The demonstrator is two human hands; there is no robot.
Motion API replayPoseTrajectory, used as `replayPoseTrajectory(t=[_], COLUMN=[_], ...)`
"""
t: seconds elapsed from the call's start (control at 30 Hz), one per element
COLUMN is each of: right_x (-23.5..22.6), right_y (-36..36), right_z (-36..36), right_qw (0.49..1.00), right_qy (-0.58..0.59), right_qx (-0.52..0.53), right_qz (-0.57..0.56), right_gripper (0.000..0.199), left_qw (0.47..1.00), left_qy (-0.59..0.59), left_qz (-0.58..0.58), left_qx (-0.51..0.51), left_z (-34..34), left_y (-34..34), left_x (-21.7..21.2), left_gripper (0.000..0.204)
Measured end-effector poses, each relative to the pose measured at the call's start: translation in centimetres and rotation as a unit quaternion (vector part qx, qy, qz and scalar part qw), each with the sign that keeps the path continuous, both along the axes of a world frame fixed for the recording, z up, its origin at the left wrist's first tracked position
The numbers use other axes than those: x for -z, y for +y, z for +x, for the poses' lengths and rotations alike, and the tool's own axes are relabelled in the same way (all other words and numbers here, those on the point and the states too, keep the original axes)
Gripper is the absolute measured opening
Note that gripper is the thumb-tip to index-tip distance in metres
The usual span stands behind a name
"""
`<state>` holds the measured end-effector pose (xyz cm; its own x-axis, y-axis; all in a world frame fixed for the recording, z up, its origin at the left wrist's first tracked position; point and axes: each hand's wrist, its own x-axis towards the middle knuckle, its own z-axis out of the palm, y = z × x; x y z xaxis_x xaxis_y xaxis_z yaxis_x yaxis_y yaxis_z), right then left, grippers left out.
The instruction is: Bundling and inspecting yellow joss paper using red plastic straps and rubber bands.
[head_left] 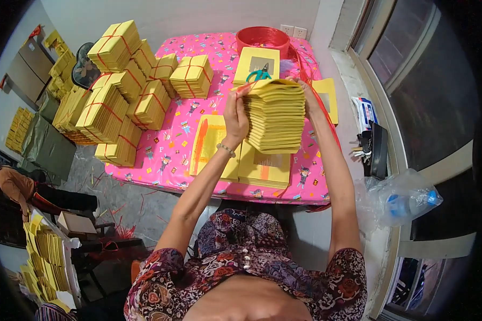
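bench (198, 136): pink patterned cloth, tied yellow bundles (144, 101) | left hand (235, 120) and right hand (308, 99): fingers clamp paper stack (276, 115) | floor (128, 203): grey, red scraps

A stack of paper sheets (276, 115) stood on the table (166, 163), between the left hand (235, 115) and right hand (309, 99). Tied bundles (128, 80) lay to its left. Behind it, scissors (259, 73) rested on a flat sheet (257, 61), with a basin (262, 37) beyond.

grey wall (198, 13), window (428, 80) at right, grey floor (128, 200), daylight.
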<state>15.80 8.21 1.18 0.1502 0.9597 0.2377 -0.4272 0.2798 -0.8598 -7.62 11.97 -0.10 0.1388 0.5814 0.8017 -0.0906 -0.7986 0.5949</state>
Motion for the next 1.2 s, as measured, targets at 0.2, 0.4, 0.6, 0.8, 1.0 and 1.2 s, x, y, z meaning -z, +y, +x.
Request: replayPoseTrajectory(t=[0.2, 0.4, 0.6, 0.8, 1.0, 1.2], right_x=[-1.1, -3.2, -2.3, -3.4, -4.5, -5.6], right_y=[1.5, 0.8, -0.8, -1.8, -2.6, -4.8], right_z=[1.8, -0.3, -1.6, -3.6, -4.4, -7.7], right_qw=[0.989, 0.948, 0.935, 0.930, 0.936, 0.864], right_qy=[-0.090, -0.237, -0.289, -0.320, -0.334, -0.489], right_qx=[-0.090, -0.179, -0.170, -0.169, -0.100, 0.116], right_qz=[-0.075, -0.117, -0.113, -0.060, -0.049, -0.004], right_gripper=[0.020, 0.021, 0.017, 0.015, 0.017, 0.017], left_qw=[0.991, 0.974, 0.960, 0.988, 0.986, 0.954], left_qy=[0.020, 0.095, 0.185, 0.146, 0.034, 0.153], left_qz=[0.129, 0.204, 0.207, 0.053, -0.159, -0.256], left_qx=[0.015, 0.024, 0.041, -0.011, 0.034, 0.032], left_z=[-1.1, -2.8, -4.7, -5.4, -3.2, -2.7], left_y=[-2.2, -4.7, -6.8, -8.3, -7.5, -5.6], left_x=[0.3, 4.0, 4.6, 2.2, -2.3, -3.7], left_gripper=[0.028, 0.030, 0.029, 0.026, 0.024, 0.029])
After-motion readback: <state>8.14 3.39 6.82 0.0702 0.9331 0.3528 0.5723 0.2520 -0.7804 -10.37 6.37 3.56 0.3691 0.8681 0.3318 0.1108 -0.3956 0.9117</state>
